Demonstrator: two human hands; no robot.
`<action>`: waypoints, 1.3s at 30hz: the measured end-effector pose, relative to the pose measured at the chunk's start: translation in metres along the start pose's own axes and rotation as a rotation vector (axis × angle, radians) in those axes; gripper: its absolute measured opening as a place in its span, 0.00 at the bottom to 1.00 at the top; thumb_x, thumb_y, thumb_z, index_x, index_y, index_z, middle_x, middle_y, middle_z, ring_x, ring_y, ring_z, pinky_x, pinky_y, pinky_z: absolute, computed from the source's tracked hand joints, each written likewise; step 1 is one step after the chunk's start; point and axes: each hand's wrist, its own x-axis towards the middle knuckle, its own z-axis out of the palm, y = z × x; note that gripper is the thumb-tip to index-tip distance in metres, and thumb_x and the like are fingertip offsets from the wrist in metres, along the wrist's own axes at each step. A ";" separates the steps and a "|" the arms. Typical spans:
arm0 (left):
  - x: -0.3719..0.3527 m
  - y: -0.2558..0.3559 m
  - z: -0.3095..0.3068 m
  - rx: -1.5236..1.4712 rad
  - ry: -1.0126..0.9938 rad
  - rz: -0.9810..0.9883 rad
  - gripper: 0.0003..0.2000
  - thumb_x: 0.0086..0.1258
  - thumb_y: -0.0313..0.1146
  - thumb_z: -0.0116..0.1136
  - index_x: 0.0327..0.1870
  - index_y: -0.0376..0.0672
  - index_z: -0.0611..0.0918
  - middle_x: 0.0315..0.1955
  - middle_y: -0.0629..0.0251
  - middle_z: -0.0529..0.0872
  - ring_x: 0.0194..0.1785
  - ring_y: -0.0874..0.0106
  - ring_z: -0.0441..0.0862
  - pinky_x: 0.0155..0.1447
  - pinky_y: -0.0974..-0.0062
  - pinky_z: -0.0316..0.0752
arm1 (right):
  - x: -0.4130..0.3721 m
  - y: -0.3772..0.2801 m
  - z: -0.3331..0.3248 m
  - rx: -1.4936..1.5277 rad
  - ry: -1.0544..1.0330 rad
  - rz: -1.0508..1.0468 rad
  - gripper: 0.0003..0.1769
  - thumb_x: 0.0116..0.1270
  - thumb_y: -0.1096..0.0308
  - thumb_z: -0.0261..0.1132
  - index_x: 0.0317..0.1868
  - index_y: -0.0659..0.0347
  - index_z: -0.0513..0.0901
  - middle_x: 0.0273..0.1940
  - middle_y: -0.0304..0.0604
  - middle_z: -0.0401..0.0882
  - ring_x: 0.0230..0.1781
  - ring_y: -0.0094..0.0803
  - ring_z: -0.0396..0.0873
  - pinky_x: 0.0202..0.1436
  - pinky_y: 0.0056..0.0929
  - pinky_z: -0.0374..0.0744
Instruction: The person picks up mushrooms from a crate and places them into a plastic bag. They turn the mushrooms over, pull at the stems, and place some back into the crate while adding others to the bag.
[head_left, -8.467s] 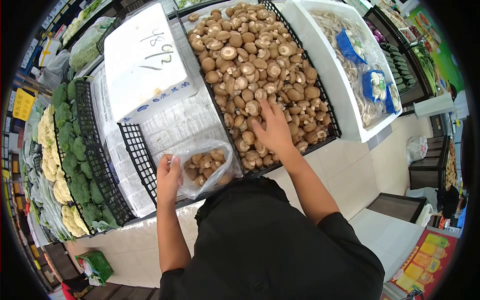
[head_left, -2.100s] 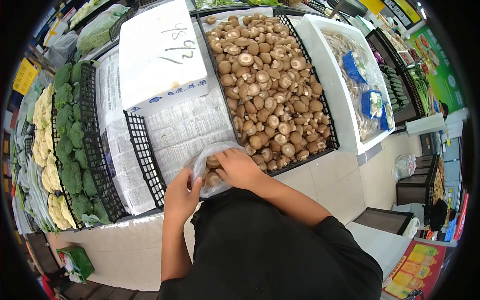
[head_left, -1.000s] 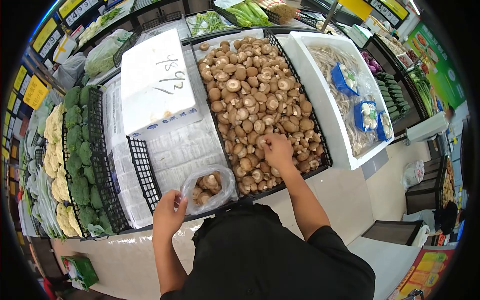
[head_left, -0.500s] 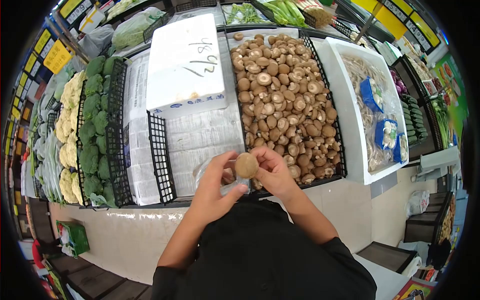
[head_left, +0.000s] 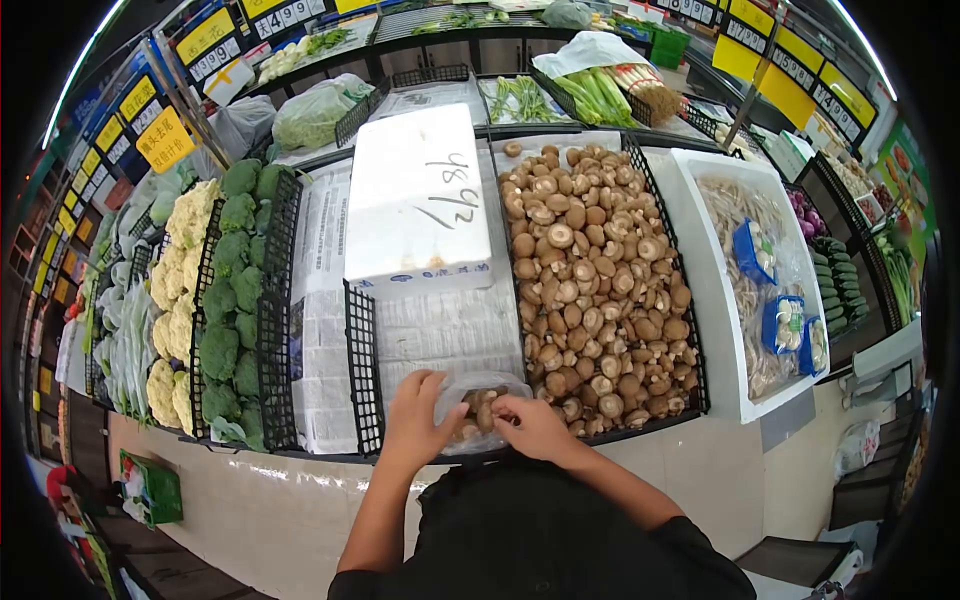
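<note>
A clear plastic bag (head_left: 497, 383) with several brown mushrooms in it rests at the front edge of the newspaper-lined crate. My left hand (head_left: 413, 420) is at the bag's left side, its thumb over the mouth and its fingers along the outside, holding the film. My right hand (head_left: 537, 430) reaches in from the right, fingertips pinched on a mushroom (head_left: 487, 408) at the bag's opening. Just beyond my right hand lies a big heap of loose brown mushrooms (head_left: 600, 290) in a black crate.
A white foam box (head_left: 410, 200) with handwritten numbers stands behind the bag. Broccoli (head_left: 220, 355) and cauliflower (head_left: 175, 325) fill crates on the left. On the right, a white foam tray (head_left: 690, 200) holds pale mushrooms and blue packs (head_left: 783, 323). Black mesh dividers (head_left: 363, 365) stand between sections.
My right hand has brought a mushroom down from in front of me into the bag's mouth. My left hand stays at the bag. The view has tilted up, showing more of the shelves.
</note>
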 end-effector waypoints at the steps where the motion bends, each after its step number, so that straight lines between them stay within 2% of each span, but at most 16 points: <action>1: -0.004 -0.008 0.002 0.072 -0.032 -0.006 0.25 0.67 0.39 0.71 0.61 0.36 0.78 0.53 0.48 0.82 0.57 0.49 0.80 0.61 0.58 0.76 | 0.003 0.001 0.005 -0.090 -0.005 -0.042 0.11 0.71 0.66 0.66 0.48 0.62 0.82 0.39 0.51 0.86 0.40 0.47 0.86 0.44 0.40 0.82; 3: -0.011 -0.013 0.006 0.004 -0.104 -0.133 0.22 0.68 0.38 0.69 0.59 0.36 0.79 0.49 0.47 0.83 0.54 0.49 0.82 0.57 0.58 0.77 | 0.008 -0.007 0.012 -0.237 -0.023 -0.088 0.10 0.72 0.63 0.62 0.46 0.60 0.81 0.39 0.52 0.85 0.41 0.54 0.84 0.44 0.47 0.82; 7: -0.016 -0.029 0.017 0.018 -0.171 -0.184 0.17 0.71 0.37 0.64 0.56 0.39 0.79 0.45 0.44 0.87 0.50 0.44 0.84 0.52 0.52 0.78 | 0.025 -0.004 0.029 -0.305 -0.019 -0.151 0.09 0.72 0.63 0.63 0.46 0.58 0.82 0.39 0.50 0.86 0.40 0.53 0.84 0.43 0.48 0.82; 10: -0.014 -0.028 0.020 -0.077 -0.103 -0.221 0.10 0.73 0.30 0.60 0.48 0.34 0.79 0.32 0.39 0.84 0.41 0.39 0.82 0.44 0.52 0.77 | 0.032 -0.002 0.036 -0.372 -0.005 -0.222 0.09 0.69 0.64 0.64 0.47 0.56 0.82 0.38 0.48 0.86 0.39 0.51 0.85 0.41 0.48 0.82; 11: -0.015 -0.030 0.019 -0.112 -0.078 -0.203 0.09 0.74 0.30 0.59 0.49 0.34 0.78 0.28 0.41 0.83 0.34 0.43 0.83 0.40 0.55 0.76 | 0.032 -0.001 0.038 -0.394 -0.013 -0.266 0.10 0.68 0.64 0.65 0.47 0.56 0.82 0.37 0.48 0.86 0.38 0.50 0.86 0.41 0.47 0.82; 14: -0.014 -0.028 0.013 -0.255 -0.130 -0.316 0.09 0.75 0.30 0.58 0.48 0.34 0.78 0.26 0.45 0.82 0.30 0.50 0.83 0.37 0.59 0.76 | 0.035 0.003 0.046 -0.486 -0.021 -0.315 0.11 0.65 0.65 0.66 0.47 0.56 0.81 0.37 0.48 0.86 0.37 0.48 0.86 0.39 0.46 0.82; 15: -0.016 -0.033 0.015 -0.275 -0.126 -0.296 0.08 0.78 0.31 0.57 0.46 0.35 0.77 0.22 0.52 0.81 0.27 0.64 0.82 0.33 0.67 0.74 | 0.036 0.003 0.048 -0.521 -0.019 -0.317 0.11 0.63 0.66 0.66 0.46 0.56 0.81 0.37 0.48 0.86 0.37 0.47 0.87 0.39 0.46 0.82; 19: -0.021 -0.045 0.023 -0.504 -0.145 -0.341 0.07 0.81 0.33 0.54 0.45 0.39 0.77 0.23 0.65 0.82 0.24 0.78 0.78 0.28 0.76 0.70 | 0.042 -0.002 0.050 -0.658 -0.111 -0.146 0.11 0.63 0.66 0.66 0.46 0.57 0.81 0.37 0.48 0.86 0.37 0.47 0.86 0.39 0.47 0.82; 21: -0.022 -0.044 0.023 -0.593 -0.144 -0.400 0.08 0.80 0.34 0.56 0.45 0.37 0.78 0.25 0.61 0.81 0.26 0.75 0.77 0.31 0.72 0.71 | 0.047 -0.004 0.052 -0.716 -0.135 -0.073 0.10 0.63 0.66 0.65 0.45 0.56 0.81 0.36 0.47 0.85 0.37 0.48 0.86 0.39 0.48 0.82; 24: -0.021 -0.055 0.024 -0.696 -0.144 -0.468 0.09 0.80 0.34 0.55 0.46 0.37 0.78 0.25 0.65 0.79 0.27 0.78 0.74 0.31 0.73 0.71 | 0.043 -0.016 0.043 -0.550 -0.046 -0.273 0.10 0.64 0.65 0.64 0.45 0.55 0.80 0.36 0.46 0.85 0.36 0.51 0.85 0.40 0.50 0.82; 25: -0.023 -0.064 0.027 -0.736 -0.142 -0.490 0.09 0.80 0.35 0.55 0.46 0.37 0.78 0.25 0.66 0.79 0.27 0.78 0.74 0.31 0.73 0.70 | 0.042 -0.014 0.037 -0.478 -0.107 -0.254 0.15 0.67 0.65 0.67 0.54 0.56 0.82 0.39 0.49 0.85 0.39 0.51 0.84 0.42 0.47 0.81; 27: -0.025 -0.080 0.033 -0.730 -0.125 -0.439 0.07 0.84 0.34 0.50 0.43 0.41 0.75 0.23 0.73 0.75 0.21 0.82 0.75 0.25 0.80 0.69 | 0.025 -0.025 0.025 -0.446 0.075 -0.195 0.17 0.67 0.64 0.67 0.56 0.57 0.81 0.39 0.48 0.84 0.41 0.50 0.83 0.45 0.47 0.81; 31: -0.024 -0.075 0.020 -0.845 -0.158 -0.520 0.08 0.84 0.35 0.49 0.43 0.43 0.74 0.22 0.74 0.74 0.19 0.80 0.75 0.23 0.79 0.69 | 0.002 -0.018 0.004 -0.395 0.418 0.019 0.23 0.68 0.63 0.68 0.61 0.61 0.79 0.40 0.51 0.81 0.44 0.49 0.81 0.48 0.43 0.79; 34: -0.027 -0.078 0.021 -0.883 -0.197 -0.554 0.08 0.85 0.36 0.50 0.43 0.43 0.74 0.22 0.74 0.74 0.19 0.81 0.75 0.23 0.79 0.68 | -0.009 -0.010 -0.001 -0.488 0.293 0.201 0.24 0.68 0.59 0.68 0.59 0.64 0.78 0.41 0.54 0.82 0.43 0.51 0.82 0.47 0.44 0.80; 37: -0.025 -0.072 0.016 -0.978 -0.248 -0.571 0.08 0.85 0.37 0.49 0.43 0.44 0.73 0.22 0.75 0.73 0.19 0.81 0.74 0.23 0.80 0.68 | -0.008 -0.018 0.013 -0.481 0.172 0.298 0.18 0.70 0.58 0.66 0.51 0.64 0.80 0.35 0.53 0.83 0.38 0.53 0.84 0.42 0.46 0.80; 39: -0.024 -0.067 0.015 -1.025 -0.265 -0.574 0.08 0.85 0.37 0.49 0.43 0.44 0.73 0.22 0.75 0.73 0.19 0.81 0.73 0.23 0.80 0.68 | -0.006 0.010 0.025 -0.450 0.192 0.199 0.15 0.71 0.58 0.65 0.45 0.64 0.80 0.30 0.53 0.82 0.35 0.55 0.84 0.38 0.46 0.79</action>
